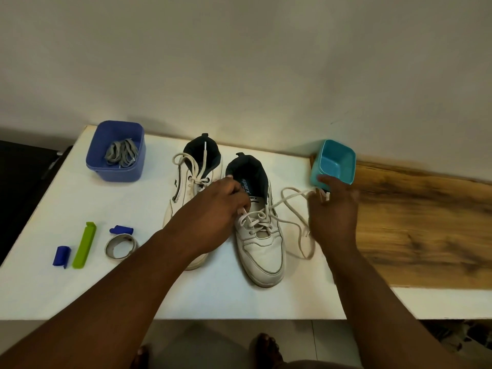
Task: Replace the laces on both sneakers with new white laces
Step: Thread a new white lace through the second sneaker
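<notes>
Two white sneakers stand side by side on the white table (292, 296), toes toward me. The left sneaker (186, 193) carries a white lace with loose loops near its collar. The right sneaker (262, 251) has a white lace (292, 225) threaded through its lower eyelets; one long end trails off to the right. My left hand (221, 206) pinches the lace at the right sneaker's upper eyelets. My right hand (332, 209) holds the trailing lace end near its tip, just below the teal bowl. Grey old laces (122, 153) lie in the blue tub.
A blue tub (115, 171) stands at the back left. A teal bowl (336, 162), tilted, sits at the back right by a wooden surface (426, 230). A green clip (84, 245), two blue clips (61, 257) and a tape ring (121, 246) lie front left.
</notes>
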Motion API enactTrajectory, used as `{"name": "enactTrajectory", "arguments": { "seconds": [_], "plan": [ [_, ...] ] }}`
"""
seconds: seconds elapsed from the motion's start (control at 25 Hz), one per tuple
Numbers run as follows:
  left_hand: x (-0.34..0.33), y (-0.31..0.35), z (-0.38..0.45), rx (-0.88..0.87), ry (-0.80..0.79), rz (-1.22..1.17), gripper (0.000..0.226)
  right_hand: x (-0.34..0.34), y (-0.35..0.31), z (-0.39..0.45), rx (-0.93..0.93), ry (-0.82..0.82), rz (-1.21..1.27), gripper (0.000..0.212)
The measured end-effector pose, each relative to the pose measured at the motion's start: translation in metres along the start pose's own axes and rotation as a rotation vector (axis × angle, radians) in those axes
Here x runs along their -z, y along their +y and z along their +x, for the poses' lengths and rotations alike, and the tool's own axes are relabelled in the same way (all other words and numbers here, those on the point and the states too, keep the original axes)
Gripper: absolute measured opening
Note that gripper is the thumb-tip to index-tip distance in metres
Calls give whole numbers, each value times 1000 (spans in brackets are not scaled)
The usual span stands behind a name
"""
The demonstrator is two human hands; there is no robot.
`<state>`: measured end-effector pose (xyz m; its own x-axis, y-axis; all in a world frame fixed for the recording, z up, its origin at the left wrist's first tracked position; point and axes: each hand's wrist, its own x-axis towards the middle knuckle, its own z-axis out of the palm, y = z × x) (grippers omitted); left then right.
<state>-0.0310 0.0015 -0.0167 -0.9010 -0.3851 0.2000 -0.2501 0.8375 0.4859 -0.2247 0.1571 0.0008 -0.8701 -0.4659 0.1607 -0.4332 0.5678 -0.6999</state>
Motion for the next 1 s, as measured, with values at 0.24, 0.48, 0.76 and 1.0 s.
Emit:
{"name": "enactTrajectory", "arguments": {
  "seconds": [0.24, 0.48, 0.76, 1.0],
  "plan": [
    [1, 0, 1, 15, -6, -23, 16, -18, -8, -9, 259, -280, -234, 11],
    [-2, -1, 1, 11, 15, 4, 12, 4, 3, -3, 61, -73, -457, 10],
    [-1, 1, -1, 30, -2, 0, 18, -18, -10, -11, 329, -481, -215, 4],
    [-1, 0, 1, 15, 7, 48, 15, 0, 0, 1, 209, -256, -311, 2]
  ]
}}
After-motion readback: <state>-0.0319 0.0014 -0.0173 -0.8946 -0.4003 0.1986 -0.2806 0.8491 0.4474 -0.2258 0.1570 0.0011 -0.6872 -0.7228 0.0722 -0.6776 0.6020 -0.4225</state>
